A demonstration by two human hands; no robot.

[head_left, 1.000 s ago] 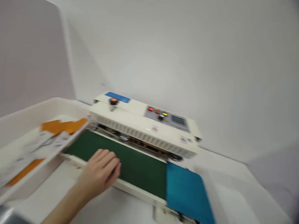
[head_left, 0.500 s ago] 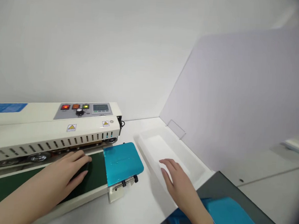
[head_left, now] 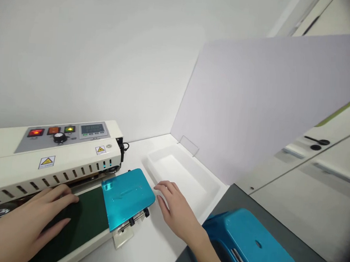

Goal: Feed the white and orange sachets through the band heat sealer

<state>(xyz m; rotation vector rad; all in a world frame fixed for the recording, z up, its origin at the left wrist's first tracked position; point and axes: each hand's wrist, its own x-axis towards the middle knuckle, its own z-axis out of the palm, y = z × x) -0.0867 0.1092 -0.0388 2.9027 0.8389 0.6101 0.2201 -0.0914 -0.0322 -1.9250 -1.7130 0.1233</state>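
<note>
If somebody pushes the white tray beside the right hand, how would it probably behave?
The white tray is probably stiff, because its walls hold their shape without sagging. It would likely slide rather than tip, being low and broad on a smooth-looking table. Its flat base suggests it should not roll.

Compared with 1 second ago, the view faces further right: the tray of orange pieces is gone from sight, while a blue stool (head_left: 263, 245) and a black handle (head_left: 322, 142) appear. The left hand (head_left: 36, 213) sits nearer the blue plate (head_left: 127, 199), thumb now spread; the right hand (head_left: 177, 212), previously barely visible, hovers just beside that plate.
</note>
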